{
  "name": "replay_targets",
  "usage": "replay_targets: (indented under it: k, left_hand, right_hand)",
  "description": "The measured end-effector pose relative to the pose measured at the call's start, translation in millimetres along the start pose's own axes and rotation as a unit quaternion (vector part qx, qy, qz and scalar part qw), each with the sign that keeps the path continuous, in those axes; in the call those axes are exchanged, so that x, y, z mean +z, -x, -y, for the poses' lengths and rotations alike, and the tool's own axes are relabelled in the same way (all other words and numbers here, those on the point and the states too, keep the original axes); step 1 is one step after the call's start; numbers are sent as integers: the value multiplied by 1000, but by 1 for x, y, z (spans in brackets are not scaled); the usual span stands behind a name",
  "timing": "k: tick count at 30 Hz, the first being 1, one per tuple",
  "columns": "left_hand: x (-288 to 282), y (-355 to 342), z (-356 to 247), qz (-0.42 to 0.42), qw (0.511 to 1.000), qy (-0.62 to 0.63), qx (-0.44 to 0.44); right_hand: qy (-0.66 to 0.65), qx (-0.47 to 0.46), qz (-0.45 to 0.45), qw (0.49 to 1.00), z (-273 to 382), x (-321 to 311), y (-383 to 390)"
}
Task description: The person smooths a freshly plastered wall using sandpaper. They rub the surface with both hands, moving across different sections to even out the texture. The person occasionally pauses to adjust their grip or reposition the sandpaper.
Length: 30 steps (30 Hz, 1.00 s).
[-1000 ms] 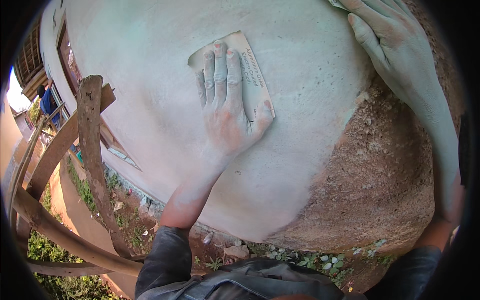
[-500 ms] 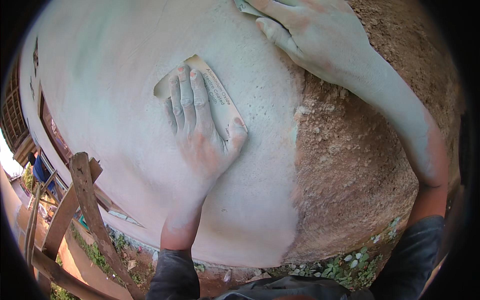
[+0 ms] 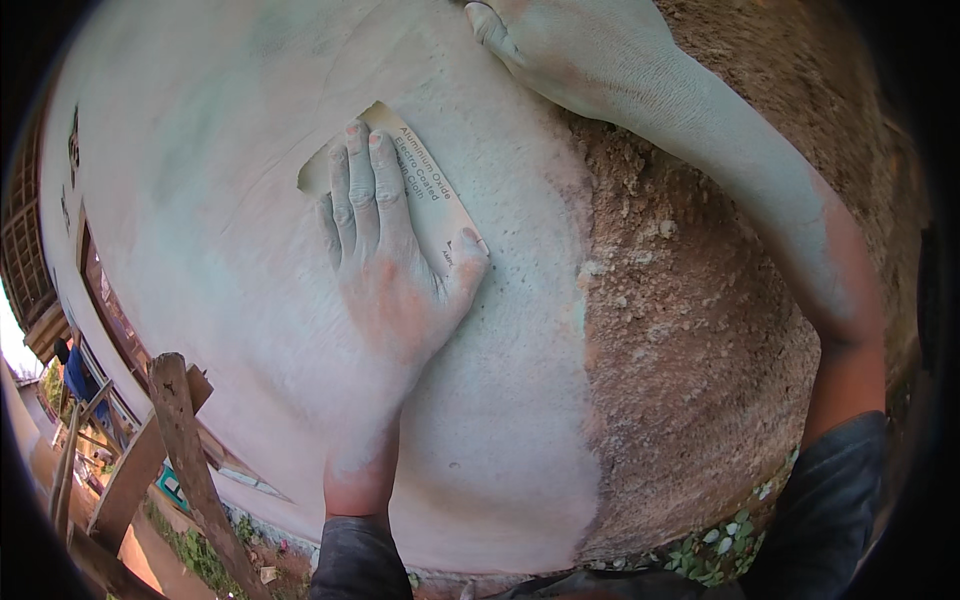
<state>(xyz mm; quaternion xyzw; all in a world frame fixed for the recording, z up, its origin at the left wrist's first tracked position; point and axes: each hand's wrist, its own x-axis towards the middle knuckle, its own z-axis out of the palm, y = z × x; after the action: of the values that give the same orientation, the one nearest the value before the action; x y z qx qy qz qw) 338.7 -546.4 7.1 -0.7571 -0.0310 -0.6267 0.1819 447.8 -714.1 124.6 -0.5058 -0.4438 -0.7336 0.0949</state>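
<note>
Right now I have my left hand (image 3: 385, 270) spread flat, pinning the sandpaper (image 3: 425, 195) to the plaster (image 3: 200, 230), its long axis slanting up-left under my fingers, while my right hand (image 3: 570, 45) rests open above.

Soft, even daylight, sharp at centre; fisheye bends and blackens the rim

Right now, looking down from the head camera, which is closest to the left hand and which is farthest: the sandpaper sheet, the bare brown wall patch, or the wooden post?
1. Sandpaper sheet: right under the left hand, pressed flat to the plaster.
2. Bare brown wall patch: off to the right.
3. Wooden post: farthest, down at lower left.
</note>
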Motion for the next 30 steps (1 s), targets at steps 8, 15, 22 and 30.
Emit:
replay_targets:
  k: [8, 15, 22, 30]
  left_hand:
    - [16, 94, -19, 75, 996, 6, 55]
    - [8, 53, -7, 21, 1000, 19, 2]
    - [9, 76, -12, 58, 998, 6, -16]
    - [13, 82, -12, 23, 998, 31, -52]
  right_hand:
    - [-113, -89, 125, 982, 95, -28, 125]
    - [31, 34, 42, 998, 64, 0, 69]
    - [-75, 63, 128, 987, 123, -30, 146]
    - [-3, 127, 73, 989, 98, -13, 89]
